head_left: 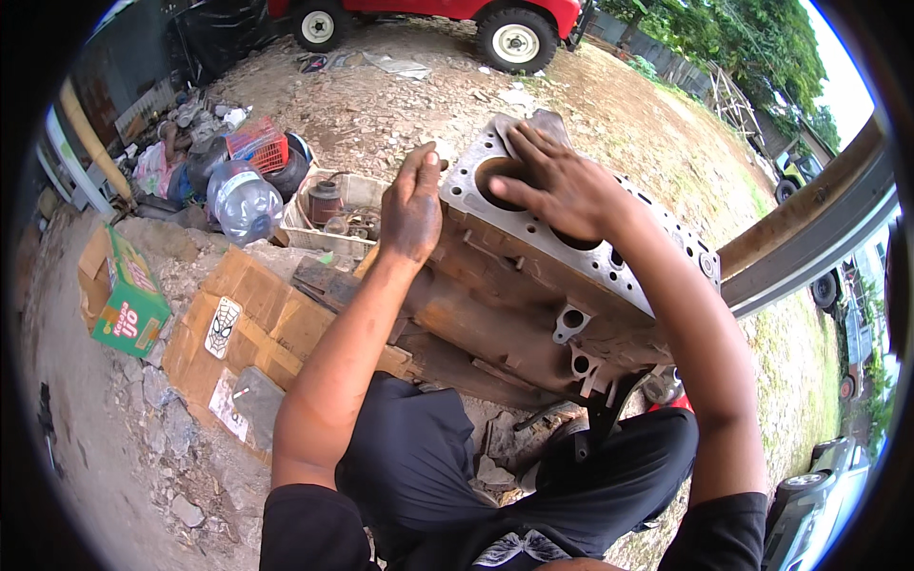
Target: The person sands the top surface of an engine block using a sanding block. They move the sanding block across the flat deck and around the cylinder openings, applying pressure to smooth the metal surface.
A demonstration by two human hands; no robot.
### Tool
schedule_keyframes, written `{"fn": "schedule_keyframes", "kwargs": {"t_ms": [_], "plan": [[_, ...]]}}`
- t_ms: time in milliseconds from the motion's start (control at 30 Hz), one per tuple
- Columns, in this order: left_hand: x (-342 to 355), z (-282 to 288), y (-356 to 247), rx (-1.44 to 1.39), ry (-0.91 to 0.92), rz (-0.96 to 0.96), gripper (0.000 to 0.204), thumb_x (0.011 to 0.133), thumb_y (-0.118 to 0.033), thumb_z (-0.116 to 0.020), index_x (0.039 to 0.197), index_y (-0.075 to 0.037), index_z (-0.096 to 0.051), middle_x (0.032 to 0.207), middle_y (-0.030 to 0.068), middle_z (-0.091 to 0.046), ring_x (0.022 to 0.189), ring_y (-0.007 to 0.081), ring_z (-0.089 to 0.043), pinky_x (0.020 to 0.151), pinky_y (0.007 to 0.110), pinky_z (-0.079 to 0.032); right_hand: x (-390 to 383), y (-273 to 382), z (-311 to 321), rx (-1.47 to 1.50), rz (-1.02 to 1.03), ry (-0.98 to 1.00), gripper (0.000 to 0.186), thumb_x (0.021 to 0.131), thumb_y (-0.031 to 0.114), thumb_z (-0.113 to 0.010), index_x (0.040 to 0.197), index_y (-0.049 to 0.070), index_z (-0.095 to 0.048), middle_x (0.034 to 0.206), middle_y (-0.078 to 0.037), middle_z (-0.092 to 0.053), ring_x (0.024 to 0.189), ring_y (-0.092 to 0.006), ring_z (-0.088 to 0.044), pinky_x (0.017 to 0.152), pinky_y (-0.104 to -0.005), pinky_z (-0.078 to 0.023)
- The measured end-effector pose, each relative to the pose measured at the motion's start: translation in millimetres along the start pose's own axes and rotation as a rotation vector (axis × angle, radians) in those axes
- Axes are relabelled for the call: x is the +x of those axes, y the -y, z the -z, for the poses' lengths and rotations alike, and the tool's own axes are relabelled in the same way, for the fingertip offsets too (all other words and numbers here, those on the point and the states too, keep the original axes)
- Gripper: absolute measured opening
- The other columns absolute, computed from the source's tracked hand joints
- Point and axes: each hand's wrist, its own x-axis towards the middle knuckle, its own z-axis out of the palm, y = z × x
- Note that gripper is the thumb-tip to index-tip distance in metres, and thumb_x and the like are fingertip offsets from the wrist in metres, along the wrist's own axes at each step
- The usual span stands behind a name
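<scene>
Hands spread on a rusty engine block

Right hand (562, 186) lies flat, fingers splayed, over a cylinder bore of the rusty grey cast-iron engine block (533, 305); left hand (414, 205) presses open against its end. It sits tilted on flattened brown cardboard (257, 328) over stony dirt ground (381, 114), outdoors.

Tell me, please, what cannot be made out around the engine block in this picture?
- Head view: the cylinder bore under the right hand on the engine block is mostly covered by the palm.
- Left hand: its fingertips curl over the block's edge, out of sight.
- Parts inside the tray are too small to tell.
- The block's underside is hidden by its own body.
</scene>
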Motion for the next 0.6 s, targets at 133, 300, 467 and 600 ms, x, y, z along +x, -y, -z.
{"fn": "schedule_keyframes", "kwargs": {"t_ms": [133,300,467,600], "plan": [[2,3,9,-0.046,0.008,0.013,0.053,0.118,-0.042,-0.048,0.145,0.0,-0.064,0.13,0.0161,-0.075,0.116,0.0227,-0.068,0.103,0.037,-0.052,24,2,-5,-0.023,-0.036,-0.028,0.117,0.098,0.094,-0.031,0.175,0.006,-0.023,0.181,-0.018,-0.025,0.166,-0.0347,-0.028,0.135,-0.0411,-0.03],[0,18,9,0.015,-0.056,0.006,0.056,0.117,-0.042,-0.049,0.146,0.003,-0.063,0.133,0.021,-0.074,0.125,0.0292,-0.069,0.109,0.04,-0.05,-25,10,-5,-0.066,0.083,-0.003,0.119,0.097,0.095,-0.031,0.175,0.006,-0.02,0.181,-0.02,-0.024,0.166,-0.0338,-0.027,0.136,-0.0407,-0.028],[1,-2,-3,0.057,-0.056,0.024,0.056,0.117,-0.043,-0.049,0.146,0.002,-0.063,0.135,0.0232,-0.073,0.128,0.0326,-0.069,0.11,0.041,-0.051,14,-5,-10,0.006,0.01,-0.079,0.111,0.102,0.087,-0.034,0.172,0.002,-0.028,0.179,-0.02,-0.03,0.163,-0.0374,-0.035,0.132,-0.0452,-0.034],[-7,-5,-15,0.012,-0.02,0.062,0.053,0.117,-0.043,-0.049,0.143,0.0,-0.065,0.132,0.0218,-0.074,0.125,0.0317,-0.07,0.109,0.042,-0.051,12,-15,-6,0.039,0.101,-0.054,0.098,0.106,0.077,-0.042,0.172,0.005,-0.032,0.178,-0.018,-0.033,0.16,-0.038,-0.04,0.131,-0.0449,-0.037]]}}
